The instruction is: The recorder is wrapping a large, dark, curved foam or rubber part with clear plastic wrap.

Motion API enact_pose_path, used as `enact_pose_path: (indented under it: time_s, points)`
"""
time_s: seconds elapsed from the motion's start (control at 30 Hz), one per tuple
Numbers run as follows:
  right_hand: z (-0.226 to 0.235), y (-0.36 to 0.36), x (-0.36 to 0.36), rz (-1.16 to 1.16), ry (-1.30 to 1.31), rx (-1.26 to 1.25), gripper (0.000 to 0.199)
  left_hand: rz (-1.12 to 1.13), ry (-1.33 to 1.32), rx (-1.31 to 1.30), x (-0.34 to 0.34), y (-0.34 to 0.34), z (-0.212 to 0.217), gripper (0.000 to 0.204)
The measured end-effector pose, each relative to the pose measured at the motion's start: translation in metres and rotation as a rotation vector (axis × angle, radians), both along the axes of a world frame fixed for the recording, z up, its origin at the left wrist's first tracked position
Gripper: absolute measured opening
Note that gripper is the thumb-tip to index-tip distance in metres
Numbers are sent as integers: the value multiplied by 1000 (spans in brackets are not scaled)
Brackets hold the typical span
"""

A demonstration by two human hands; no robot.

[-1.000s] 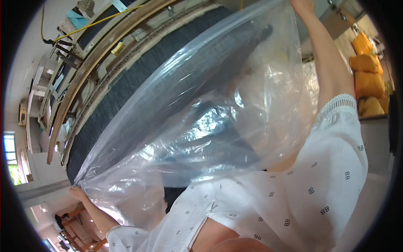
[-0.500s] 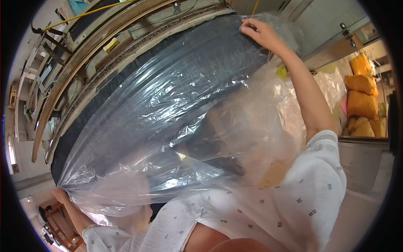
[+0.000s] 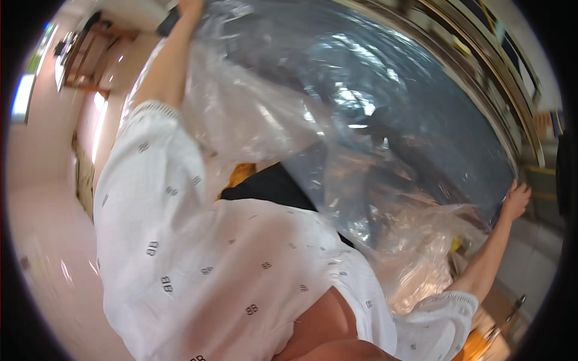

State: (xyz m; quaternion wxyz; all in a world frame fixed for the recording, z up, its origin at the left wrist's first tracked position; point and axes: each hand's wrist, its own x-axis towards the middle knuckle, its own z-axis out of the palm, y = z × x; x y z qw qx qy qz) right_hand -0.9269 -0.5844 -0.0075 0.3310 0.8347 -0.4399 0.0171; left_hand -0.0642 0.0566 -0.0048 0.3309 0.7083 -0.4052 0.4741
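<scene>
A large clear plastic sheet (image 3: 259, 114) spreads wrinkled and shiny over a dark grey cloth-like surface (image 3: 445, 114). My left hand (image 3: 191, 6) reaches to the sheet's far left end; the picture's top edge cuts it off, so its fingers do not show. At the far right corner, my right hand (image 3: 516, 201) has its fingers bent closed on the sheet's edge. The near part of the sheet hangs loose in folds toward my body, with dark trousers (image 3: 271, 186) showing below it.
Curved-looking wooden and metal rails (image 3: 512, 78) run along the far side of the surface. A wooden stand (image 3: 90, 63) is on the floor at the left. Crumpled plastic (image 3: 415, 259) lies near my right forearm, and orange bundles (image 3: 475, 346) show at the lower right.
The view has swung left and tilted, so the rails now lie at the upper right. Both hands remain at opposite ends of the sheet; my left arm now reaches toward the top.
</scene>
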Motion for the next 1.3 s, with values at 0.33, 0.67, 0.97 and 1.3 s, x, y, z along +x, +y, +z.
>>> enact_pose_path:
  time_s: [0.33,0.67,0.97,1.3]
  points:
    - [87,423,264,752,-603,2077,25,710,219,221,44,-8,-1,32]
    - [-49,499,328,808,-346,1682,17,429,766,-450,-40,-97,-17,20]
    - [168,375,209,1165,-1949,2379,50,369,727,-566,-12,-85,-21,29]
    - [131,373,161,522,-2042,1434,30,405,784,-481,-15,-60,-14,29]
